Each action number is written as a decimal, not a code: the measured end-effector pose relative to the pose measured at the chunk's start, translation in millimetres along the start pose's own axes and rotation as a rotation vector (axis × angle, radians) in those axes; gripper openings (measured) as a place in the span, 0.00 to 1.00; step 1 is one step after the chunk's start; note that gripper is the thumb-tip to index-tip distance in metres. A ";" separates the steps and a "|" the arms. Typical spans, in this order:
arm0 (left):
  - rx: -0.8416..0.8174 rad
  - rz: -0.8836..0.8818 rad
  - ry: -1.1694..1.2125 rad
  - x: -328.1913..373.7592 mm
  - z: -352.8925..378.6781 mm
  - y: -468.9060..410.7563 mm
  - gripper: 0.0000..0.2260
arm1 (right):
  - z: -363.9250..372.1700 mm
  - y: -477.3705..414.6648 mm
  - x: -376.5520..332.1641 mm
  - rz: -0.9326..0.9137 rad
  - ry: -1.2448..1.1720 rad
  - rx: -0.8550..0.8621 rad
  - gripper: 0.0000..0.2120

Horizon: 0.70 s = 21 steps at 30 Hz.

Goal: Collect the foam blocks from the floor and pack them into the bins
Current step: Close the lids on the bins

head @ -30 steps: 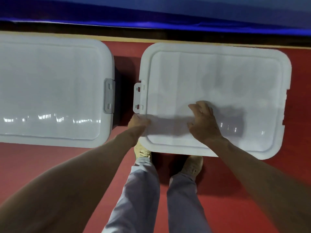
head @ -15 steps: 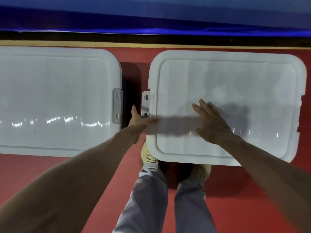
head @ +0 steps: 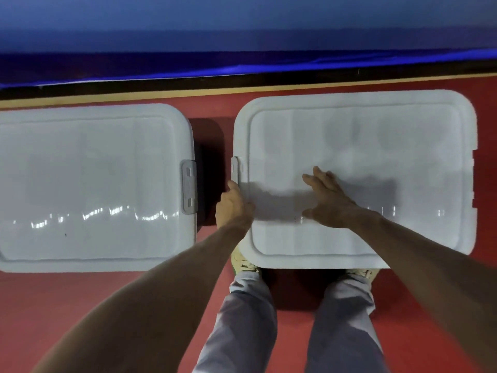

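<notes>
Two-handed, working at the right bin [head: 470, 125] and looking straight down on it through the head camera. Pressing the right hand [head: 330, 200] flat on the middle of the white lid [head: 363, 157], fingers spread and straight, palm down, clasping nothing. Holding the left hand [head: 232, 207] at the lid's left rim, just below the white latch [head: 236, 170]: thumb pointing up and touching the latch's lower end, fingers curling in over the rim and gripping it. Casting a grey shadow across the lid between the hands.

Seeing dim round shapes [head: 341, 133] through the cloudy plastic toward the lid's far side; cannot tell what they are.

Finding the left bin [head: 94, 184] just beside, parted by a dark gap, likewise lidded, its grey latch [head: 189, 187] facing the right bin. Noting both bins resting on the red floor [head: 80, 305], close to a yellow strip [head: 161, 96] and a blue sheet [head: 242, 36] running along the far side.

Standing with pale shoes [head: 243, 261] tucked partly under the right bin's near edge, grey trouser legs [head: 242, 319] reaching down to the bottom of the view, and bare forearms stretching in from the lower corners.
</notes>
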<state>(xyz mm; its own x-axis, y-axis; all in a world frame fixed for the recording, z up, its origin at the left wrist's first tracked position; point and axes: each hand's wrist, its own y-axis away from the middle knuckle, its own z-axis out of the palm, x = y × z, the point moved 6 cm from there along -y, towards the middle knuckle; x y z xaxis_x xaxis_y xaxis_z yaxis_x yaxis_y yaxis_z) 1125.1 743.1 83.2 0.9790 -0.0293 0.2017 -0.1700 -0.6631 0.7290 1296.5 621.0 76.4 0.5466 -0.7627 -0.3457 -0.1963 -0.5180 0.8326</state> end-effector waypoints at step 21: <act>-0.050 0.659 -0.264 187.8 104.5 73.4 0.43 | -120.7 64.2 191.0 0.131 -0.369 0.480 0.30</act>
<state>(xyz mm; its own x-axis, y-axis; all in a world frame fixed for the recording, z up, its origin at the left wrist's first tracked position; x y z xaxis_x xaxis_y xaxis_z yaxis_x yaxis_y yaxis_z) 1308.3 610.8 106.2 0.6642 -0.5968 0.4502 -0.7348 -0.4104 0.5400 1486.6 488.8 116.0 0.1928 -0.8709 -0.4520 -0.6339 -0.4622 0.6201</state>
